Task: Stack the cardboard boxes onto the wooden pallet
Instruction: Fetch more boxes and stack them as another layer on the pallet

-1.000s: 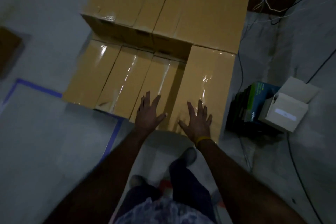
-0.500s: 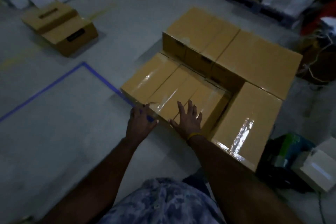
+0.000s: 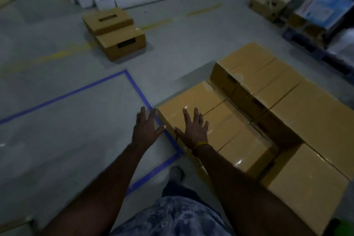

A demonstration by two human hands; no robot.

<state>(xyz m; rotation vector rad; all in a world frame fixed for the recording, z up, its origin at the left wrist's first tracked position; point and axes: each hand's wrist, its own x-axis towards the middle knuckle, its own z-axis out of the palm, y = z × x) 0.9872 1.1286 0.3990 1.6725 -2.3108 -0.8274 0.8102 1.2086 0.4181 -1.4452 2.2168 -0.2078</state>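
Left hand: my left hand point(image 3: 146, 130) is spread flat, fingers straight and apart, holding nothing; it hangs over the grey floor point(image 3: 57, 149) just left of the stack's corner, and I cannot tell whether the thumb touches the cardboard.
Right hand: my right hand point(image 3: 193, 130) is also spread, fingers straight, over the top of the nearest low box point(image 3: 193, 101) by its near-left corner; it grasps nothing, and contact with the top is not clear. A yellow band point(image 3: 200, 144) sits on that wrist.
Stacked boxes: taped cardboard boxes point(image 3: 268, 120) packed side by side to my right, a low row in front and taller ones point(image 3: 254, 69) behind and at the right end.
Pallet: hidden under the stack; I cannot see it.
Loose boxes: two cardboard boxes with handle slots point(image 3: 115, 32) lie on the floor well apart from the stack, touching each other.
Floor marking: blue tape point(image 3: 138, 90) outlines a rectangle, one corner running under my hands beside the stack.
My body: a patterned shirt point(image 3: 172, 216) at the bottom, one shoe point(image 3: 176, 172) near the tape.
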